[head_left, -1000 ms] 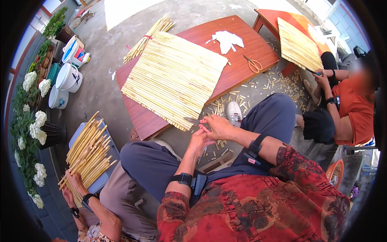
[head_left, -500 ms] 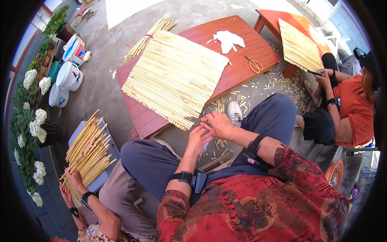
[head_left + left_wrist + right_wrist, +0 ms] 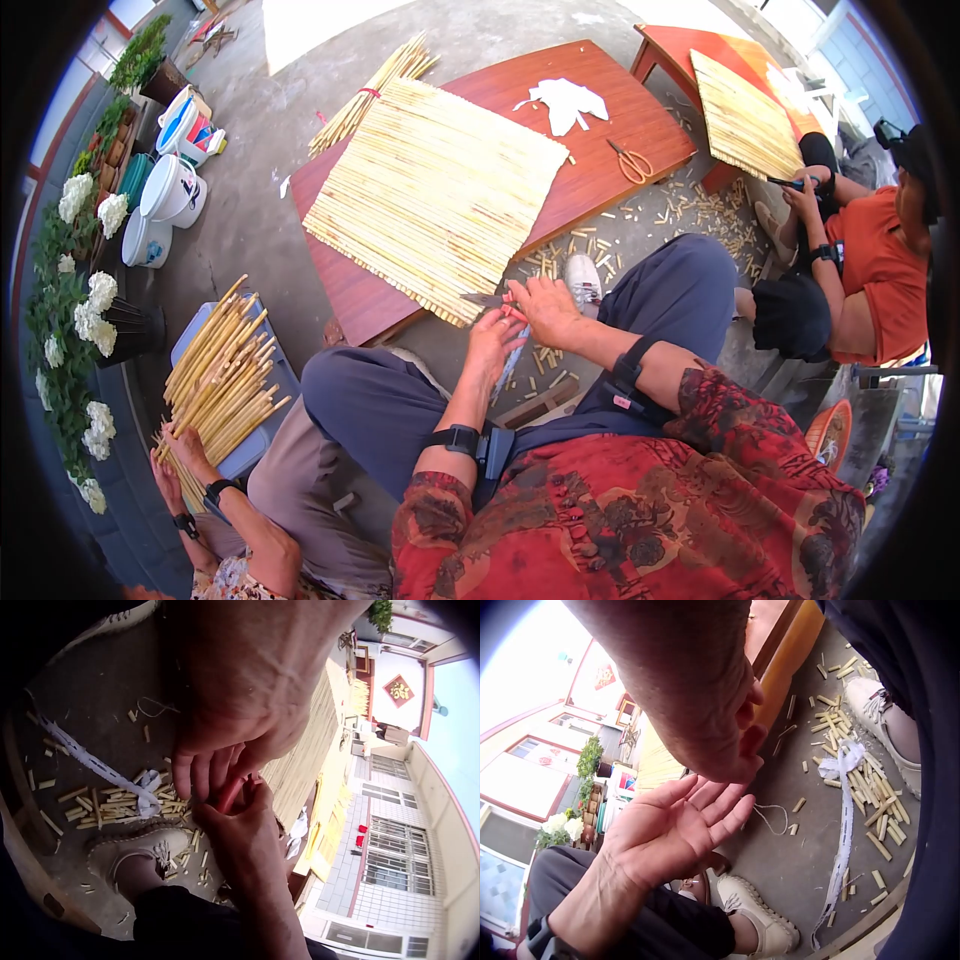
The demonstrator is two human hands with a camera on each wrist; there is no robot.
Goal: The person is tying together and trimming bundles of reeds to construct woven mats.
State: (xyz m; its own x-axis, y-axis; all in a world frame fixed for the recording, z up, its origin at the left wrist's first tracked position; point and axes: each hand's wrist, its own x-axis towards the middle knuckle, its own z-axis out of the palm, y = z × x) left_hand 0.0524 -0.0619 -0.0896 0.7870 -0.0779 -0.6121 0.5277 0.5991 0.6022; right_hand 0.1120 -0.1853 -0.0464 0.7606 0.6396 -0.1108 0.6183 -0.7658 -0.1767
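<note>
My right hand (image 3: 548, 312) grips red-handled cutters (image 3: 229, 796), whose dark jaws point left over the near corner of a reed mat (image 3: 430, 190). Just beside it is my left hand (image 3: 488, 345), its fingertips close to the red handles. In the right wrist view the left palm (image 3: 664, 832) faces up with the fingers loosely extended and nothing on it. The mat of pale sticks lies across a reddish-brown table (image 3: 590, 90), its near edge overhanging.
Scissors (image 3: 631, 161) and white scraps (image 3: 565, 104) lie on the table, beside a tied stick bundle (image 3: 375, 90). Cut stubs (image 3: 870, 776) and a white strip (image 3: 844, 840) litter the floor. Two other people work nearby, one over a blue tray (image 3: 285, 375) of sticks.
My left hand has eased slightly away and its fingers have loosened near the handles. The right hand keeps the cutters by the mat corner, and their handles look closer together than half a second ago.
</note>
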